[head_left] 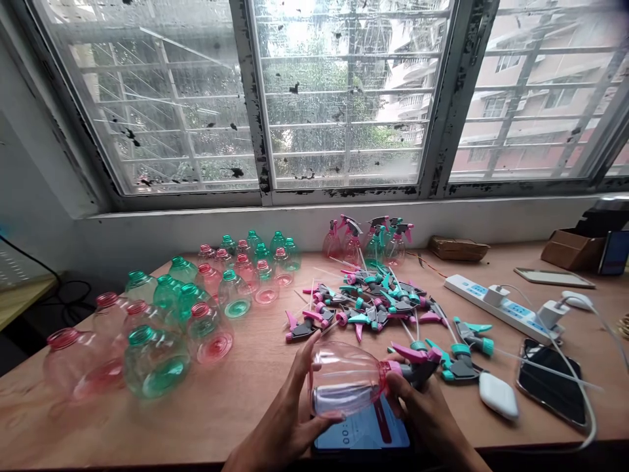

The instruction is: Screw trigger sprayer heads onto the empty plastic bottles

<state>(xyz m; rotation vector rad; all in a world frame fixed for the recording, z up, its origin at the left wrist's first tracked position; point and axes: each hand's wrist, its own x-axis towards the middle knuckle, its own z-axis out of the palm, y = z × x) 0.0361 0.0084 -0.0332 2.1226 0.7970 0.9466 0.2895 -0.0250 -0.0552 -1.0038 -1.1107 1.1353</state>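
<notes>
One pink bottle (346,372) lies sideways, clamped by left hand (289,412) at nine o'clock and right hand (426,408) at three.

left grip (293,405) — pink bottle (344,370), base end | right grip (426,405) — sprayer collar (392,367)

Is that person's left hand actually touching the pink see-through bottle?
Touching. The head view shows the left hand cupped around the base end of the pink bottle, thumb along its lower side.
</notes>
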